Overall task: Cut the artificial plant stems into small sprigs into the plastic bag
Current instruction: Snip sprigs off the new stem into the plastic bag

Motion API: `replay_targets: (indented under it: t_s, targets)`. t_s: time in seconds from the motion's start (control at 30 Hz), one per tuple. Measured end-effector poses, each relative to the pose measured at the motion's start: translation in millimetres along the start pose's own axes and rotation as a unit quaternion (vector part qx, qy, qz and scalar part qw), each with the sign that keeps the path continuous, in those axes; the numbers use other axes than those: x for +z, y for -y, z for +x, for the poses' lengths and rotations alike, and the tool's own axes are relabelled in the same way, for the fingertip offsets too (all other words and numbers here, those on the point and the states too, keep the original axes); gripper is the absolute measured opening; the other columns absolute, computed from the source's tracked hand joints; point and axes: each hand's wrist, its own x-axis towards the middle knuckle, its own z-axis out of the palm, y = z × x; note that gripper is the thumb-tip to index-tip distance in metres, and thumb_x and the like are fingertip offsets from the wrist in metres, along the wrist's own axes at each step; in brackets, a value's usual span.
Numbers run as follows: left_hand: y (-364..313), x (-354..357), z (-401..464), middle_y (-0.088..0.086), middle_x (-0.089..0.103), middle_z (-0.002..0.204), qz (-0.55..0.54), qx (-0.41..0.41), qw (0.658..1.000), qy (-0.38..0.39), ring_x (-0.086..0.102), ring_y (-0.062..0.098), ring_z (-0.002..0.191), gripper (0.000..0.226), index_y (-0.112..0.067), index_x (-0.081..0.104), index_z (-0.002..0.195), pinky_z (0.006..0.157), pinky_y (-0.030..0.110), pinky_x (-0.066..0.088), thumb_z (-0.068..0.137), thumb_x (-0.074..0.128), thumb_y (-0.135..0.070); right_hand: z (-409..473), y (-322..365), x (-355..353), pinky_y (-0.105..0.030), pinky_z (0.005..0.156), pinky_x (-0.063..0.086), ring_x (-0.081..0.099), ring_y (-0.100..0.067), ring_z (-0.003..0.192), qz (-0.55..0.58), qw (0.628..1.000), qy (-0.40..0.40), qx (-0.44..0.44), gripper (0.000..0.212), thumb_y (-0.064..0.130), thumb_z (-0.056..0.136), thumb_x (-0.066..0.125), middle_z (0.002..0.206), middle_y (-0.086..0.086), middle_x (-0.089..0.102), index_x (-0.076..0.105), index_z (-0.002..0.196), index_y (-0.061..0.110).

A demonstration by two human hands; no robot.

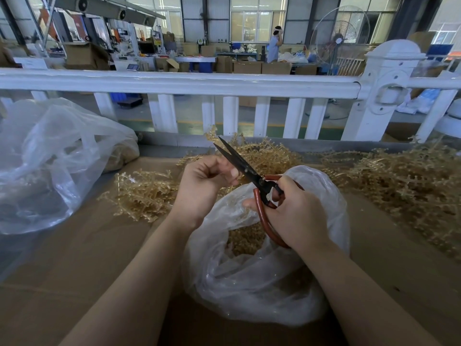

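The right hand [296, 211] grips the scissors [249, 173], blades parted. The left hand [207, 183] is curled, perhaps pinching a stem. Cut over the plastic bag [262, 283].

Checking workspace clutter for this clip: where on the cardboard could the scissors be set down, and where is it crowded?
Bare cardboard shows at near left, between the empty bag, the left stem pile and the left forearm. Another bare strip lies at near right, below the big stem heap. The far edge by the white railing is crowded with stems, and the open bag fills the middle.
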Motion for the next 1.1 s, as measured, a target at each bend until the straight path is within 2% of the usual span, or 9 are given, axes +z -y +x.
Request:
replay_targets:
  t_s: [0.1,0.2,0.33,0.43,0.6,0.77,0.93,1.03,1.1]
  targets:
    - [0,1,0,0.002,0.07,0.069,-0.015,-0.028,0.999,0.008,0.062,0.014,0.062,0.019,-0.007,0.07,0.075,0.064,0.021,0.052,0.083,0.067,0.01,1,-1,2,-0.014,0.054,0.044,0.058,-0.008,0.059,0.122,0.99,0.016,0.069,0.042,0.061,0.075,0.075,0.06,0.008,0.057,0.057,0.075,0.023]
    - [2,5,-2,0.003,0.072,0.067,0.024,-0.054,0.998,0.032,0.067,0.013,0.07,0.026,-0.019,0.075,0.069,0.064,0.019,0.049,0.081,0.073,0.004,8,1,0,-0.015,0.059,0.047,0.063,-0.004,0.062,0.243,0.953,0.053,0.171,0.025,0.043,0.084,0.078,0.067,0.005,0.068,0.067,0.077,0.02]
    - [4,16,-6,-0.004,0.075,0.074,0.012,-0.074,0.995,0.061,0.067,0.0,0.069,0.033,-0.02,0.077,0.066,0.06,0.01,0.047,0.077,0.073,0.01,15,6,-6,-0.01,0.044,0.041,0.055,0.0,0.042,0.372,0.891,0.094,0.242,0.011,0.021,0.09,0.074,0.056,0.0,0.066,0.073,0.082,0.013]
    - [3,19,-8,-0.004,0.077,0.079,-0.01,-0.069,0.995,0.065,0.068,-0.002,0.07,0.034,-0.022,0.079,0.068,0.061,0.009,0.048,0.077,0.074,0.01,16,7,-9,-0.008,0.04,0.037,0.052,0.0,0.039,0.395,0.878,0.109,0.248,0.005,0.014,0.092,0.071,0.059,-0.004,0.066,0.073,0.089,0.011]
    - [5,18,-8,-0.005,0.076,0.08,-0.014,-0.065,0.996,0.066,0.067,-0.002,0.07,0.033,-0.021,0.078,0.07,0.062,0.009,0.048,0.078,0.072,0.011,16,8,-7,-0.008,0.052,0.044,0.059,0.001,0.049,0.347,0.901,0.122,0.231,0.004,0.013,0.091,0.07,0.061,0.0,0.07,0.074,0.091,0.012]
    - [5,18,-4,-0.001,0.067,0.074,-0.07,-0.121,0.989,0.041,0.057,0.008,0.064,0.009,-0.011,0.07,0.081,0.06,0.018,0.045,0.085,0.07,-0.003,14,9,-8,-0.007,0.057,0.046,0.064,-0.003,0.055,0.377,0.893,0.111,0.217,0.006,0.007,0.092,0.068,0.058,0.003,0.068,0.071,0.088,0.01]
    - [4,17,-4,0.001,0.065,0.071,-0.062,-0.117,0.991,0.029,0.054,0.008,0.061,0.017,-0.008,0.067,0.076,0.059,0.017,0.045,0.092,0.064,-0.005,12,10,-7,-0.01,0.059,0.048,0.066,-0.003,0.058,0.387,0.893,0.109,0.201,0.015,0.006,0.091,0.07,0.06,0.006,0.069,0.069,0.084,0.019]
    - [4,17,-3,0.001,0.064,0.07,-0.06,-0.103,0.993,0.021,0.054,0.009,0.062,0.022,-0.011,0.067,0.074,0.061,0.017,0.044,0.094,0.061,-0.004,10,5,-3,-0.014,0.064,0.05,0.067,-0.003,0.066,0.337,0.918,0.089,0.187,0.007,0.022,0.09,0.074,0.069,0.011,0.071,0.069,0.085,0.025]
    - [3,14,-2,0.0,0.062,0.069,-0.069,-0.091,0.993,0.008,0.052,0.009,0.063,0.024,-0.012,0.066,0.074,0.061,0.017,0.044,0.095,0.059,-0.004,9,3,-1,-0.012,0.067,0.05,0.067,0.0,0.077,0.29,0.938,0.08,0.175,0.014,0.041,0.086,0.075,0.083,0.017,0.071,0.068,0.089,0.029]
